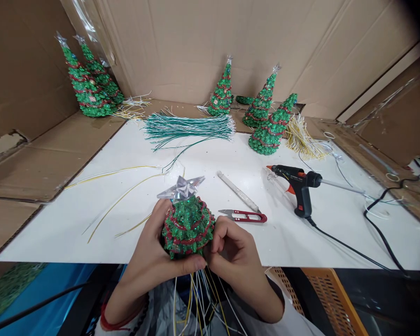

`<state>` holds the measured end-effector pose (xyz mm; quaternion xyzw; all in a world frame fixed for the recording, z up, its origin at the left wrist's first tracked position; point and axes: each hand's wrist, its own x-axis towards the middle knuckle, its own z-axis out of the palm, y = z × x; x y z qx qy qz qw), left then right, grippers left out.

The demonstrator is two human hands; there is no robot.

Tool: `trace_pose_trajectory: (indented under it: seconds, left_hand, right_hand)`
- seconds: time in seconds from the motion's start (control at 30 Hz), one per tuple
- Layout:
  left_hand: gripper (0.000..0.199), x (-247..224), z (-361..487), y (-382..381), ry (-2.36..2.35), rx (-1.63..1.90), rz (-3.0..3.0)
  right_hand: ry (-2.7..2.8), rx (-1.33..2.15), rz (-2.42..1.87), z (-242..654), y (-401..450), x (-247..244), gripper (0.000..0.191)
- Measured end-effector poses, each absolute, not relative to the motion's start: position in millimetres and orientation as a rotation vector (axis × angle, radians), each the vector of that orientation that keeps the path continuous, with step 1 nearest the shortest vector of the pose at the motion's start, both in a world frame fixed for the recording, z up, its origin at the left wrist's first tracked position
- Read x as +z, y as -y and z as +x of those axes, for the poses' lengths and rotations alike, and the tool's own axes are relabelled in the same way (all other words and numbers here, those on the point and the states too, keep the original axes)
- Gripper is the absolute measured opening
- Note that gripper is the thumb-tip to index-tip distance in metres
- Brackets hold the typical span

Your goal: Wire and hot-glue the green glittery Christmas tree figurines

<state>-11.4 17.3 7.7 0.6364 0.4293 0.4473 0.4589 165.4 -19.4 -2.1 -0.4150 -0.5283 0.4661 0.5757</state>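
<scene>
My left hand (154,254) is wrapped round a small green beaded Christmas tree (187,224) with red bead garlands, its thumb across the bottom edge. A clear plastic star (184,187) tops the tree, which tilts so the star points away from me. Thin white and yellow wires (199,303) hang from its underside over my lap. My right hand (233,256) is at the tree's lower right edge, fingers curled and thumb pressed to the index finger. What that pinch holds is hidden. Just beyond it lie red-handled thread snips (245,216).
A white pen-like stick (238,191) and a black glue gun (297,184) with a trailing cord lie right. Loose wires (126,191) lie left, with a green wire bundle (189,126) behind. Several beaded trees (271,128) stand near cardboard walls (196,46). An orange crate (331,294) is below.
</scene>
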Motion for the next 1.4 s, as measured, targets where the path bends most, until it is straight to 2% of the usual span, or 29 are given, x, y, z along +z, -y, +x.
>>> trace_pose_trajectory:
  seconds: [1.23, 1.4]
  left_hand:
    - [0.072, 3.7, -13.4, -17.5, -1.048, 1.107, 1.572]
    - [0.068, 6.4, -12.8, -16.5, -1.045, 1.101, 1.564]
  right_hand:
    - [1.222, 1.090, -0.969, 164.6, 19.1, -2.0, 0.020]
    - [1.222, 1.081, -0.966, 164.3, 19.3, -1.6, 0.020]
